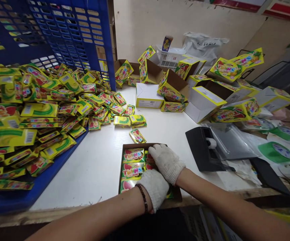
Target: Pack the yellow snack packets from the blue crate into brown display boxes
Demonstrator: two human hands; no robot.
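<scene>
My right hand (167,164), in a white knit glove, lies fingers-down over the packs at the carton's right side; my left hand (153,188), gloved too, is curled nearer me over the same carton (145,145). I can't tell whether either grips a pack. 3 watermelon-printed TWINS packs (133,155) show in the left column, with parts of others under my hands. I judge the top layer mostly laid; its depth is hidden. Just beyond the carton lies 1 loose pack (137,136), then 2 small groups. Left, a heap of packs (39,109), too many to count, spills from 1 blue crate (97,43), so plenty is left. Farther out on the counter (67,177) are 1 black holder (197,149), 2 green tape rolls (277,152), 1 white basket (171,59) and roughly 12 overlapping printed boxes (172,92).
</scene>
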